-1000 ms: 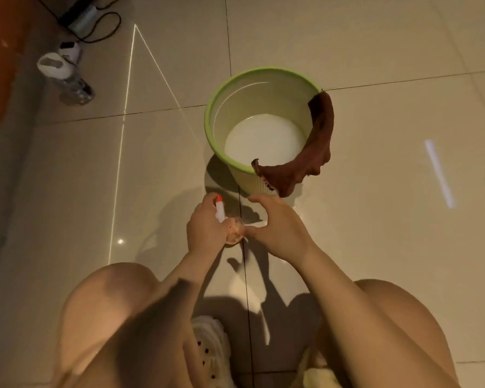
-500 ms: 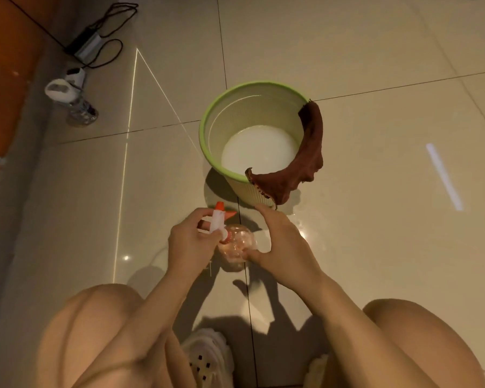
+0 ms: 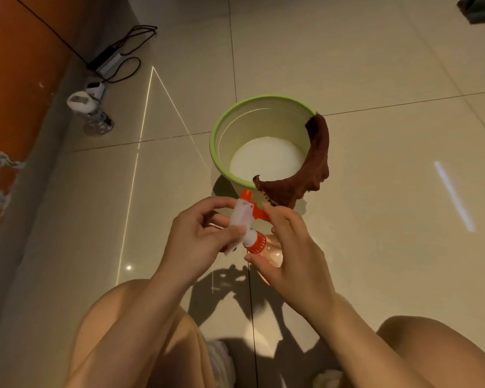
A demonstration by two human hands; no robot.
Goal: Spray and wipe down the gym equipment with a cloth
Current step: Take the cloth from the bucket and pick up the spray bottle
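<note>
I crouch over a tiled floor. My left hand (image 3: pixel 199 239) grips the white spray head (image 3: pixel 242 217) with its orange nozzle and collar. My right hand (image 3: pixel 294 256) holds the clear bottle (image 3: pixel 273 254) just under the orange collar. Both are lifted above the floor in front of my knees. Just beyond them stands a green-rimmed bucket (image 3: pixel 216 152) with whitish liquid at the bottom. A brown cloth (image 3: pixel 308 175) hangs over its near right rim.
A clear bottle with a white cap (image 3: pixel 91 113) stands at the left beside a power strip with black cables (image 3: pixel 109 60). An orange wall (image 3: pixel 14 79) runs along the left. A dark object (image 3: pixel 479 8) lies at the far top right. Open tiles lie to the right.
Both hands have lifted the spray bottle off the floor toward me, and the spray head is now turned up and more in sight. The bucket and cloth stay put.
</note>
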